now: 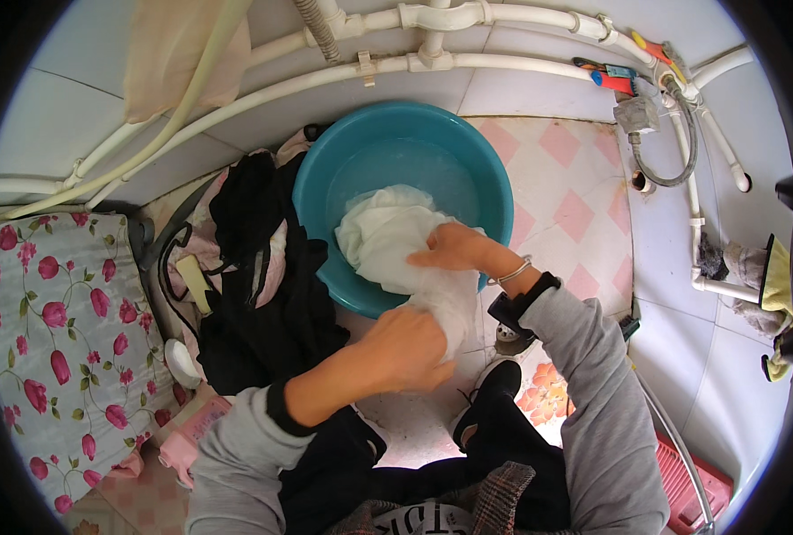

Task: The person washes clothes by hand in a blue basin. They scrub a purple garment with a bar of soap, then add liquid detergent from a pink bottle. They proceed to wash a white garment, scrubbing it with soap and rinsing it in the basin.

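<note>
A teal basin [494, 192] with water in it stands on the floor in front of me. White wet cloth [383, 227] lies bunched in the basin and hangs over its near rim toward me. My left hand [407, 349] is closed round the cloth's near end, just outside the rim. Over the basin's near right side, my right hand [457, 248] grips the cloth, thumb and fingers pressed into it. Part of the cloth under both hands is hidden.
Dark clothes [258, 294] are heaped left of the basin, with a pale yellow bar [194, 283] on them. A flower-patterned cover [57, 357] fills the left. White pipes [316, 76] run along the wall. A red washboard-like object [695, 481] lies at lower right.
</note>
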Motion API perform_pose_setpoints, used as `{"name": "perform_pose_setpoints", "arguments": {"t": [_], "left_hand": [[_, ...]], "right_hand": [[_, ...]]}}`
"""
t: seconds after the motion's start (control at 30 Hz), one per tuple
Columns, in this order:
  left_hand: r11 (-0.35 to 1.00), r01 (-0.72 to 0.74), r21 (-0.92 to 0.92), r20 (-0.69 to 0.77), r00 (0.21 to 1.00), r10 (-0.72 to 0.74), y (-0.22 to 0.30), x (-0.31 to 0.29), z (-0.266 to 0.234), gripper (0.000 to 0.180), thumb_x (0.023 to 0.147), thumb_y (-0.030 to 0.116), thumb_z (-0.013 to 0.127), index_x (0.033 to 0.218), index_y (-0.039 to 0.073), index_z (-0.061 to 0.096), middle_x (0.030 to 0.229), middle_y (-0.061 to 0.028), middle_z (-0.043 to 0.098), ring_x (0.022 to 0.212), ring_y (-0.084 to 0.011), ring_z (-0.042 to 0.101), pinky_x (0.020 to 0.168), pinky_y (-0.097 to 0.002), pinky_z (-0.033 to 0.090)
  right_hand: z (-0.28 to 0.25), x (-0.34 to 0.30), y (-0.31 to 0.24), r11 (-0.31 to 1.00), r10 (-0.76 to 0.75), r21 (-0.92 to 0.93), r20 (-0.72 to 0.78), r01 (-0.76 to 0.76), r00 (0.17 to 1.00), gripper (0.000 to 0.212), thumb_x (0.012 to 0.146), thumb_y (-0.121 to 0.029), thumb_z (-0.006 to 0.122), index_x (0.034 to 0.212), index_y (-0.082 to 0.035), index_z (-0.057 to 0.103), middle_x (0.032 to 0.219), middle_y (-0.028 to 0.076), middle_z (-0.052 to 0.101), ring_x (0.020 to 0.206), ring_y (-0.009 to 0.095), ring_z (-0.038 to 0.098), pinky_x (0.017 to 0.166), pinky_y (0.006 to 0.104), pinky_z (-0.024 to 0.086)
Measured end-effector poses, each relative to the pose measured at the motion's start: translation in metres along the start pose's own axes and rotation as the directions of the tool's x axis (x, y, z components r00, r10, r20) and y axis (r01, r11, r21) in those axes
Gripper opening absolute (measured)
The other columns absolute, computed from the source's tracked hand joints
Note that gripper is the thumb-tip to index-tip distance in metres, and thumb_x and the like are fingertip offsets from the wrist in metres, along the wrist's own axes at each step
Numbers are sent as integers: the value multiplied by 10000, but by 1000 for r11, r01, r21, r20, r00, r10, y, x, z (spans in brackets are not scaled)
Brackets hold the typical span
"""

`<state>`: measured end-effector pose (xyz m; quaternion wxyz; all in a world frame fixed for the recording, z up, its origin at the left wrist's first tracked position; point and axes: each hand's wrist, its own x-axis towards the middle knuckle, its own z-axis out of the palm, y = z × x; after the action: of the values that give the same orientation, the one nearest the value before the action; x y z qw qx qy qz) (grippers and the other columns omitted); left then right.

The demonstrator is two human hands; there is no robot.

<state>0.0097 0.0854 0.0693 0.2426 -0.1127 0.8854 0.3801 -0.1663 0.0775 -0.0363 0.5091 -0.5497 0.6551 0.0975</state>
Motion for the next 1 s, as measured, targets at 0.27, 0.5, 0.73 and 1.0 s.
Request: {"name": "perform_pose_setpoints", "arguments": {"t": [0.27, 0.5, 0.73, 1.0], "left_hand": [[890, 291, -353, -542, 711, -447, -36, -138, -67, 365, 874, 281, 657, 1138, 34, 609, 954, -120, 686, 858, -244, 668, 795, -348, 499], [986, 163, 32, -500, 857, -125, -90, -148, -32, 373, 903, 184, 636, 1183, -34, 522, 1148, -211, 603, 1049, -347, 607, 905, -358, 477], [812, -126, -570, -681, 625, -381, -68, -16, -68, 412, 877, 146, 650, 1253, 60, 504, 1097, -140, 612, 1046, -267, 595, 837, -336, 507], [899, -234, -369, -629, 775, -57, -73, 43, -67, 265, 884, 165, 637, 1112, 40, 584, 1054, -99, 614, 994, -246, 595, 946, -357, 438]], "right_hand": [[-36, -38, 53, -24, 58, 869, -493, 495, 868, 281, 980, -343, 529, 1173, -143, 490, 1173, 43, 578, 1095, 199, 570, 927, 407, 477], [-91, -91, 0, -311, -40, 586, -795, 749, 605, 175, 1021, -276, 449, 1120, -133, 471, 1135, 53, 579, 1086, 215, 564, 938, 430, 459], [-78, -127, -29, -372, -340, 594, -802, 714, 490, 145, 998, -221, 403, 982, -88, 456, 984, 78, 514, 979, 218, 489, 877, 376, 395], [-63, -146, -31, -242, -544, 354, -821, 904, 176, 307, 923, -209, 488, 646, -106, 405, 711, -5, 415, 690, 189, 364, 624, 341, 356]]}}
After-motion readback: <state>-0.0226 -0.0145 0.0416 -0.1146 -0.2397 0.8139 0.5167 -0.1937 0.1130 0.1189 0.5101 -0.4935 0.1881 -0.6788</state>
